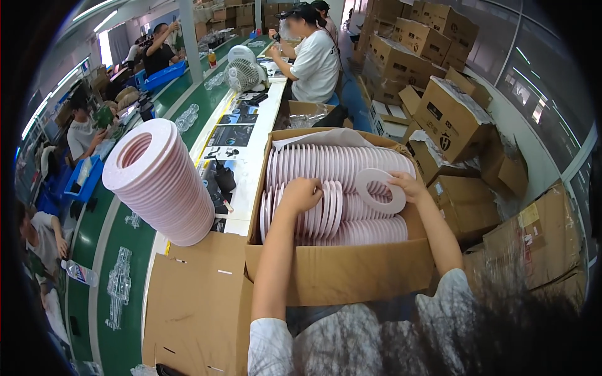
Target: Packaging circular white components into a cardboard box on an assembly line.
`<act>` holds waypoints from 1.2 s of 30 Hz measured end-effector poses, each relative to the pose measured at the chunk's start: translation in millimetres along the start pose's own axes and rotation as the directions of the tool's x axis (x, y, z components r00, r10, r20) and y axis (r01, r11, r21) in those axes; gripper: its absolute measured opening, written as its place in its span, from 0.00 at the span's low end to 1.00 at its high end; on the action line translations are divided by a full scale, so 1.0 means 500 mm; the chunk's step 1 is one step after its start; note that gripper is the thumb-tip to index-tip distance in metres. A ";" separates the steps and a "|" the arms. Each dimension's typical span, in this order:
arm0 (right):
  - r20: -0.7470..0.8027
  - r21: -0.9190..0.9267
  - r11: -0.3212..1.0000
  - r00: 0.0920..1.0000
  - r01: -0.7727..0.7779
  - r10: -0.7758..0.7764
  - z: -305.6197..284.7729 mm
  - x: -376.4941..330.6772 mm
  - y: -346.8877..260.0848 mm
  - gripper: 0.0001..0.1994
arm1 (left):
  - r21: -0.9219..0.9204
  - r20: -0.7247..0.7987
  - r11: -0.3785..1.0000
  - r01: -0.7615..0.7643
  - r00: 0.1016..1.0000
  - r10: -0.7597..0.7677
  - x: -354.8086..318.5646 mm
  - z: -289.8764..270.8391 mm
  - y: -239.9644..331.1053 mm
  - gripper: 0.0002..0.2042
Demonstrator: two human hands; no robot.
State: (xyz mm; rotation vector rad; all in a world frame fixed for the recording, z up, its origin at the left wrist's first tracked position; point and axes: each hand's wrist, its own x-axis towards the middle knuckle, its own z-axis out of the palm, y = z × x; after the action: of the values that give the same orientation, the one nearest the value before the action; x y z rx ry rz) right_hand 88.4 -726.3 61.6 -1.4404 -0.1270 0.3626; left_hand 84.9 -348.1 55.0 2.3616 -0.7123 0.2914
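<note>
A flat, pale pink-white ring [362, 188] stands tilted above the packed rows, its right edge pinched in my right hand [409, 187]. My left hand [303, 194] is closed, fingers curled down against the left part of the near rings [327, 210]; whatever its fingertips grip is hidden. Both hands are over an open cardboard box [342, 269]. Inside it, many matching rings stand on edge in rows, the far row [338, 161] running along the back wall. Left of the box rises a tall, leaning stack of the same rings [166, 188].
A box flap [194, 307] spreads at the near left. Beyond are a white table with a fan [244, 70] and a green conveyor [113, 294] carrying clear plastic trays. Cartons [451, 119] pile up on the right. Several people work farther off; one in white [313, 69] sits at the table.
</note>
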 end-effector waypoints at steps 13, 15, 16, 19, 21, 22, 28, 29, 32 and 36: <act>-0.032 -0.038 0.934 0.934 0.355 -0.356 0.049 -0.007 -0.049 0.20 | -0.027 -0.133 0.999 -0.035 0.991 0.031 -0.011 0.001 0.002 0.08; -0.140 -0.110 0.952 0.944 0.285 -0.299 0.045 0.012 -0.007 0.13 | -0.039 -0.123 0.999 -0.029 0.992 0.024 -0.011 0.006 -0.001 0.08; -0.226 -0.209 0.969 0.958 0.131 -0.178 0.035 0.024 0.000 0.10 | -0.045 -0.118 0.999 -0.028 0.993 0.022 -0.008 0.005 -0.002 0.08; -0.412 -0.281 0.959 0.906 -0.031 -0.092 0.017 0.043 -0.019 0.06 | -0.044 -0.120 0.998 -0.049 0.992 0.043 0.001 -0.006 0.016 0.08; -0.469 -0.646 0.745 0.685 0.164 -0.558 0.022 0.042 -0.054 0.08 | -0.037 -0.105 0.999 -0.030 0.994 0.026 0.000 -0.017 0.017 0.08; -0.465 -0.642 0.749 0.693 0.163 -0.550 0.054 0.038 -0.077 0.08 | -0.035 -0.099 0.999 -0.021 0.995 0.017 -0.007 -0.016 0.006 0.08; 0.303 -0.914 -0.402 0.562 -0.058 -0.770 0.014 0.057 -0.047 0.11 | -0.023 -0.104 1.000 -0.008 0.995 0.005 0.005 -0.007 0.004 0.09; 0.289 -0.922 -0.385 0.578 -0.048 -0.763 -0.002 0.046 -0.016 0.11 | -0.033 -0.110 0.999 0.006 0.994 -0.009 -0.006 -0.001 -0.016 0.09; 0.367 -0.906 -0.424 0.489 -0.006 -0.791 0.005 0.078 -0.036 0.06 | -0.006 -0.111 1.000 -0.009 0.994 0.008 0.014 0.002 -0.005 0.09; 0.178 -0.807 -0.589 0.966 0.032 -0.190 -0.016 0.079 0.000 0.08 | -0.039 -0.078 0.999 0.005 0.997 -0.008 0.014 0.005 -0.005 0.09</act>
State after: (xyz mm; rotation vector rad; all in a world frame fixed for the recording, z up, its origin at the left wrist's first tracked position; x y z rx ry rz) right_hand 128.0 -721.3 55.5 -3.4833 -0.8101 -0.3565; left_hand 92.1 -351.1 54.3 2.3026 -0.6677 0.3618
